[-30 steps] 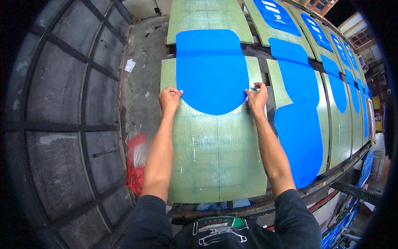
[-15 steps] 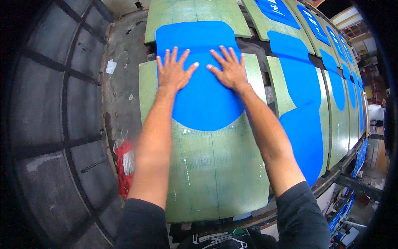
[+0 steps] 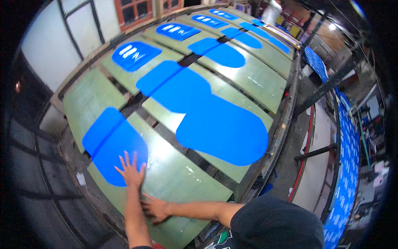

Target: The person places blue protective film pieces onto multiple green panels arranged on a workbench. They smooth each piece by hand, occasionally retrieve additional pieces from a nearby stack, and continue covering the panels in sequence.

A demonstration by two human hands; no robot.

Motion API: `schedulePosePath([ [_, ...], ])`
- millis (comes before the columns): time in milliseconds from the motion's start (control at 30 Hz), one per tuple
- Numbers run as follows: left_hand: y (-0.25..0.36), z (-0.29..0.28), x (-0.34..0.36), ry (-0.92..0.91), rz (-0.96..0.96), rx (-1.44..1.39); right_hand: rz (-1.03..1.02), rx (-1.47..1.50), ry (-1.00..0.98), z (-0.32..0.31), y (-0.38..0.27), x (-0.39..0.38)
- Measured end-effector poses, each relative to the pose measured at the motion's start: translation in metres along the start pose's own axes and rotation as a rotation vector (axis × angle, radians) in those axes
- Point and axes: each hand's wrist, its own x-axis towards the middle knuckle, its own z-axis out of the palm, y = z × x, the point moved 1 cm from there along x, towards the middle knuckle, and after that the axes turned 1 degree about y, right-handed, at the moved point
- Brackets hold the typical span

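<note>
A flat blue fabric piece (image 3: 114, 143) with rounded ends lies on the nearest pale green boards, spanning the dark gap between them. My left hand (image 3: 133, 172) rests at its near edge, fingers spread over the cloth, gripping nothing. Beside my left forearm, my right hand (image 3: 156, 208) lies low over the bare green board (image 3: 186, 186). Its fingers look apart, though slightly blurred and partly behind the left forearm. On the neighbouring boards, a larger blue fabric piece (image 3: 224, 128) overlaps another blue piece (image 3: 174, 85).
More green boards run away in a row, with dark gaps between them. Several carry blue pieces, some with white printing (image 3: 137, 56). A dark rail (image 3: 286, 112) edges the table on the right. Beyond it hangs printed blue cloth (image 3: 346, 166). A person (image 3: 271, 12) stands at the far end.
My view has swung right along the row of boards. Both hands have come back toward me from the upper part of the near blue piece, the right one off the cloth.
</note>
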Motion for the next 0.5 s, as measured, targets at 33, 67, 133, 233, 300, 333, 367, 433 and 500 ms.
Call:
schedulePosePath([
  [33, 0.029, -0.004, -0.015, -0.012, 0.032, 0.001, 0.045, 0.035, 0.026, 0.007, -0.016, -0.015],
  [67, 0.059, -0.009, -0.027, -0.042, 0.052, -0.056, 0.097, 0.073, 0.055, 0.014, -0.029, -0.031],
  [133, 0.093, -0.010, -0.035, -0.068, 0.032, -0.162, 0.097, 0.397, 0.105, 0.015, -0.050, -0.070],
  [233, 0.109, 0.010, -0.038, -0.061, -0.110, -0.389, 0.235, 0.779, 0.253, 0.001, -0.079, -0.163],
  [300, 0.099, 0.009, -0.033, -0.024, -0.150, -0.693, 0.191, 0.895, 0.532, -0.020, -0.084, -0.258],
  [333, 0.090, 0.004, -0.035, -0.008, -0.142, -0.861, 0.235, 0.948, 0.538, -0.045, -0.084, -0.309],
  [367, 0.077, 0.005, -0.041, -0.014, -0.182, -0.942, 0.343, 0.901, 0.541, -0.049, -0.076, -0.359],
  [433, 0.111, -0.007, -0.049, -0.015, -0.250, -1.048, 0.556, 0.825, 0.669, -0.057, -0.055, -0.466],
  [500, 0.139, 0.000, -0.065, 0.215, -0.343, -1.206, 0.641, 0.614, 0.914, -0.063, -0.034, -0.571],
])
